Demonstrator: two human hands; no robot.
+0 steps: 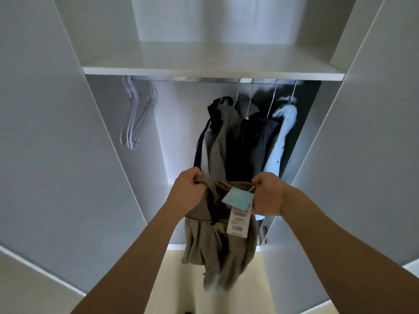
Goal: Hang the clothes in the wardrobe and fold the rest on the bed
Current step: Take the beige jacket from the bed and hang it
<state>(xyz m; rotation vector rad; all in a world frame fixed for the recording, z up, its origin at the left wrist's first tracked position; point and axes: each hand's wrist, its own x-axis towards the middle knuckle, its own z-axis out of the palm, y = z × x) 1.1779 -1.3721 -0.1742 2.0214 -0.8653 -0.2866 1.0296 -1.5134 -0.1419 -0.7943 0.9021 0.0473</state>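
An olive-grey garment with paper price tags hangs between my hands in front of the open wardrobe. My left hand grips its upper left edge in a fist. My right hand pinches the upper right edge beside the tags. Behind it, several clothes hang on hangers from the rail: dark, grey and a light blue piece. A bunch of bare white hangers hangs at the rail's left end.
A white shelf runs above the rail. Both wardrobe doors stand open, the left one and the right one. Pale flooring shows below the garment.
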